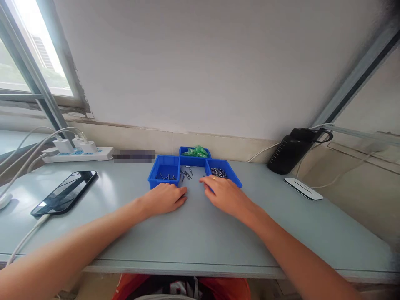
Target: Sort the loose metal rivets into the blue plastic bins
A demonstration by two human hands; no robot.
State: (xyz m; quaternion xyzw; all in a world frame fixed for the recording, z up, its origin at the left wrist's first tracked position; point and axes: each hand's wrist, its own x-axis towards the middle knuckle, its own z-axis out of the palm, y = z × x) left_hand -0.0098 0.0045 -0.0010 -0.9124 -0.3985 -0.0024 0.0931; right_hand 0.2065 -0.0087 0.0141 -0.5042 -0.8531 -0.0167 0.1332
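My left hand (165,197) rests on the table just in front of the left blue bin (151,181), its fingers curled under; whatever they may hold is hidden. Several thin metal pieces, like small screws or pins (168,177), lie in that bin. My right hand (226,195) is over the near edge of the right blue bin (235,175), fingers stretched leftward and thumb apart, with no held thing visible. A pile of similar metal pieces (219,172) fills part of that bin. More loose metal pieces (186,173) are scattered on the table between the bins.
Behind stands a third blue bin (195,159) with green plastic packets (198,151). To the left are a phone (65,193) on a cable and a white power strip (78,155). A black bottle (289,152) and a white flat object (303,188) stand right.
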